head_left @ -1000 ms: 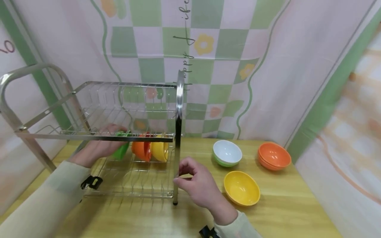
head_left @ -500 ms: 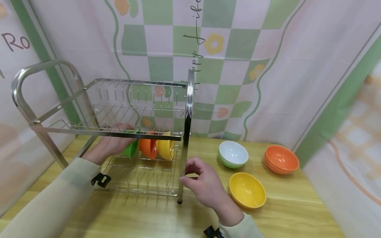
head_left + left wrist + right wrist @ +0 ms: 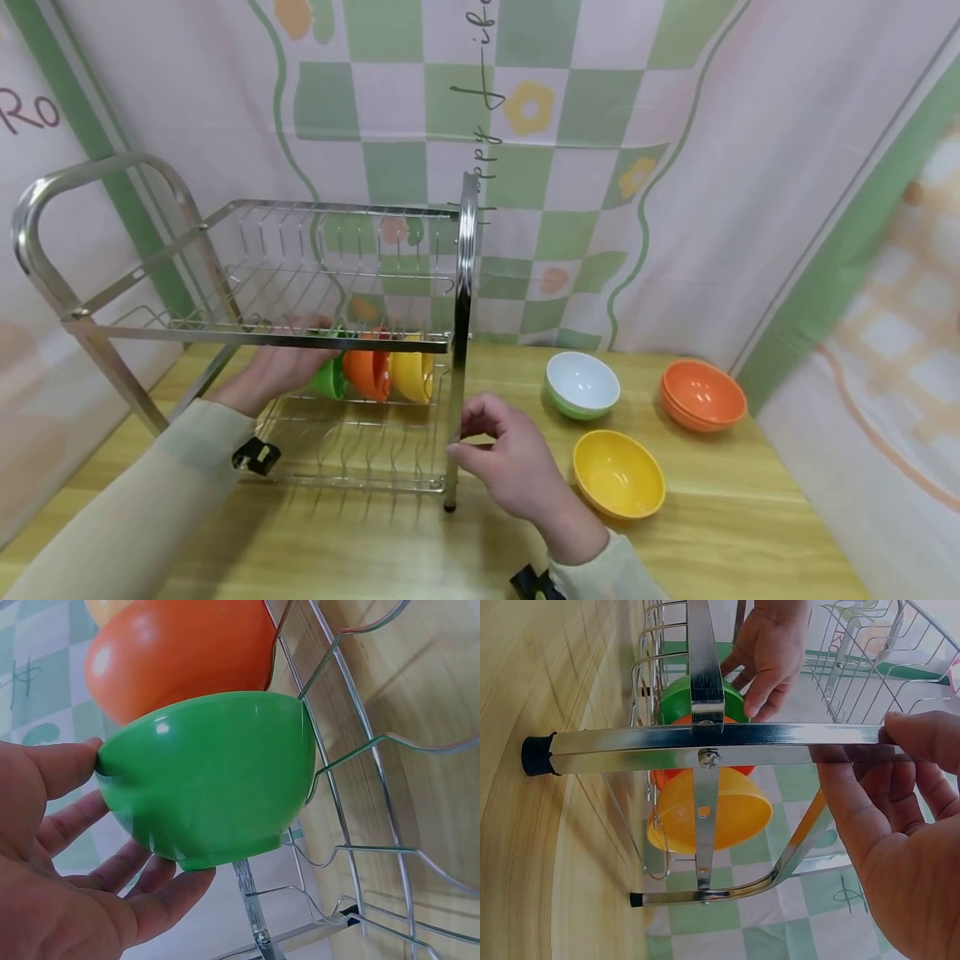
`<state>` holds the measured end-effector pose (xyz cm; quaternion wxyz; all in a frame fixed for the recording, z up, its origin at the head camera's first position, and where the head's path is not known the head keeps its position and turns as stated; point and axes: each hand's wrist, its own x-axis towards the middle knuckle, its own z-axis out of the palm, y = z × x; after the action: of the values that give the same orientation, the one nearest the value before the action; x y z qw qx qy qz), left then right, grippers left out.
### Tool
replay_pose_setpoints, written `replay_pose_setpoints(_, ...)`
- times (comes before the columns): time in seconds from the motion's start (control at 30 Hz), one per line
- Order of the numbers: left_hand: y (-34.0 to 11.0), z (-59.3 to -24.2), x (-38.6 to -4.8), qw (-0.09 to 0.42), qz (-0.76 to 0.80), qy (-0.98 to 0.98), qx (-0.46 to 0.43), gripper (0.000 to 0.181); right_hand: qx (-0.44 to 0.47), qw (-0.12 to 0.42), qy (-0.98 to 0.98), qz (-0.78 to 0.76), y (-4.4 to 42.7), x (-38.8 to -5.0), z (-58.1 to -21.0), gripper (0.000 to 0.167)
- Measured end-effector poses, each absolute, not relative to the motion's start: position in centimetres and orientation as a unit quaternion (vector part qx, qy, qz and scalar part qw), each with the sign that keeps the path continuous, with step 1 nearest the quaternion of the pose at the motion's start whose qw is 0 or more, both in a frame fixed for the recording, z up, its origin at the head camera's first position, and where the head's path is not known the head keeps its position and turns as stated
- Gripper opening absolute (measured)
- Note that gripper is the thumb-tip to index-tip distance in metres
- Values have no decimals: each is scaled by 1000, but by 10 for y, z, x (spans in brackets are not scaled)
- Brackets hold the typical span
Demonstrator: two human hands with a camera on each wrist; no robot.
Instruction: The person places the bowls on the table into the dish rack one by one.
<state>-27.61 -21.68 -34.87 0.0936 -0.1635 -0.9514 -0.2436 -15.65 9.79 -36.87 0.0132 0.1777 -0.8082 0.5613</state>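
In the lower tier of a metal dish rack [image 3: 459, 392], my left hand [image 3: 281, 371] grips a green bowl [image 3: 210, 776] that stands on its side. The left wrist view shows thumb and fingers at its rim and base, and its far edge against the wires. Beside it in the same tier stand an orange bowl [image 3: 366, 373] and a yellow bowl [image 3: 412, 375], also on edge. My right hand [image 3: 517, 467] pinches the rack's front right leg [image 3: 780, 739] between thumb and fingers. The rack's upper rail hides part of the left hand and the bowl tops.
To the rack's right on the wooden table [image 3: 712, 533] sit a white-lined green bowl [image 3: 582, 385], a yellow bowl [image 3: 618, 475] and stacked orange bowls [image 3: 703, 396]. A patterned curtain [image 3: 570, 183] hangs behind. The rack's upper tier [image 3: 337, 275] overhangs the left hand.
The head view has shifted slightly. The left hand stays on the green bowl, which now sits close beside the orange one. The right hand keeps its hold on the leg.
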Motion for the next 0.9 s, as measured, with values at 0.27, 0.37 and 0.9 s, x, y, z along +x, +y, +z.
replay_pose_setpoints(0.27, -219, -349, -277, 87, -256, -948, -169, 35, 175, 11, -809, 561, 98, -157, -367, 22)
replay_pose_setpoints(0.37, -220, -350, -278, 74, -261, -948, -164, 34, 177, 11, -808, 563, 98, -156, -366, 21)
replay_pose_setpoints(0.9, -217, -343, -274, 11, -262, -954, -145, 39, 179, 13, -808, 562, 98, -156, -368, 21)
